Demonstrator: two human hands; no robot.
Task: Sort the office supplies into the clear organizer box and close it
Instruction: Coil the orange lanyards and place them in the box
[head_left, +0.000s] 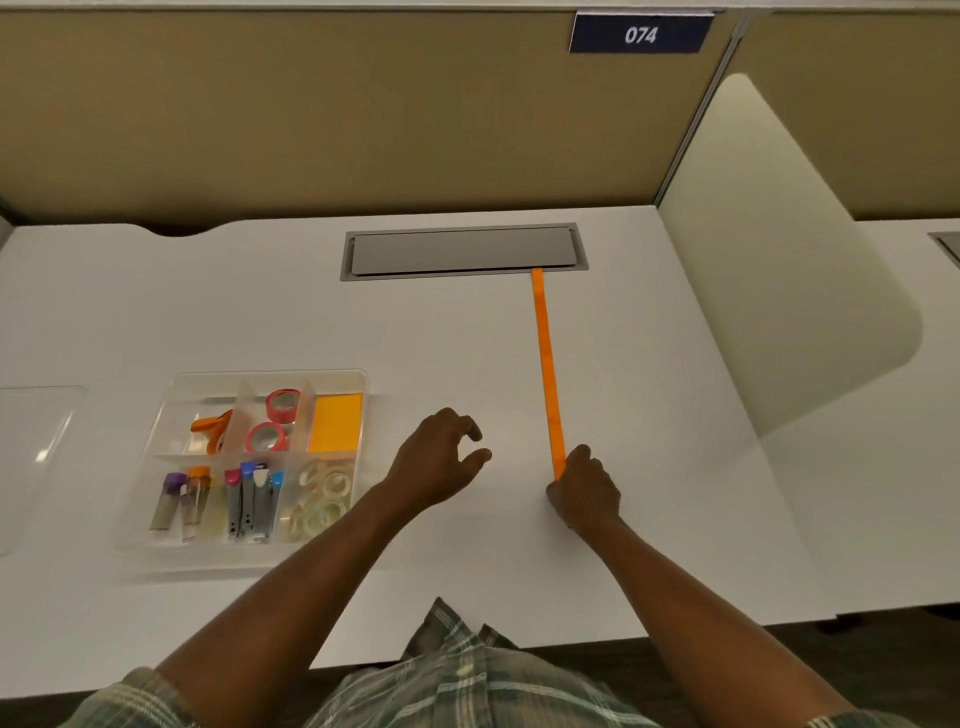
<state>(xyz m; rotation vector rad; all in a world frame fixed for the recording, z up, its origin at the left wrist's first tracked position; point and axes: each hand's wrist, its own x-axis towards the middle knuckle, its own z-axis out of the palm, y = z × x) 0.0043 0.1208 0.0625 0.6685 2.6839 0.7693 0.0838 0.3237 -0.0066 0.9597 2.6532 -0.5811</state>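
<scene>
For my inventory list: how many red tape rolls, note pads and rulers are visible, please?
Red tape rolls: 2
Note pad: 1
Ruler: 1, its near end gripped by the right hand
Total: 4

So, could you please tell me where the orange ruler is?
In the head view the orange ruler lies on the white desk right of centre, running from the grey cable hatch toward the person, whose right hand grips its near end.

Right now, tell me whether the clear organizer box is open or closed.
Open. The organizer box has no lid on it, and the clear lid lies apart on the desk to its left.
</scene>
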